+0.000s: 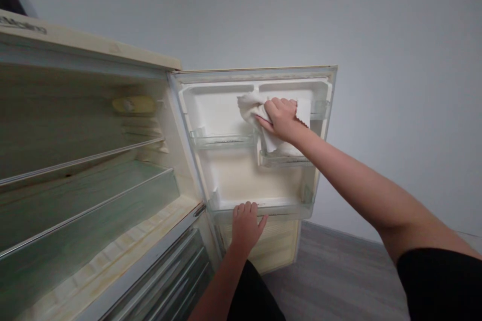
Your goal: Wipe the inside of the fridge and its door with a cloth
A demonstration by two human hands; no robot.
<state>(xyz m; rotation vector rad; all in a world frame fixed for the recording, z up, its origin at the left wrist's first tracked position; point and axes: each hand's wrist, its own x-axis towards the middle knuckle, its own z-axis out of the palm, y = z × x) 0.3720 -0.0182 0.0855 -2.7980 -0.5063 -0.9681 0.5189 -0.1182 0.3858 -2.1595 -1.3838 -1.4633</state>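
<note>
My right hand (281, 119) is closed on a white cloth (250, 105) and presses it near the upper right of the open fridge door (233, 168). Part of the cloth hangs below the hand, over the small right door bin (284, 161). Lower down, my left hand (247, 225) has its fingers hooked over the front rim of the long clear bottom door bin (280, 210), the thumb apart from them. An upper left bin (224, 141) sits on the same door.
The fridge (188, 180) stands open at left, with a glass shelf (83, 160), a clear drawer (90, 210) and a yellow lamp cover (134, 105). Below is a second compartment with clear drawers (176, 281) and its own open door (278, 246). A pale wall (395, 85) rises behind the grey floor (335, 271).
</note>
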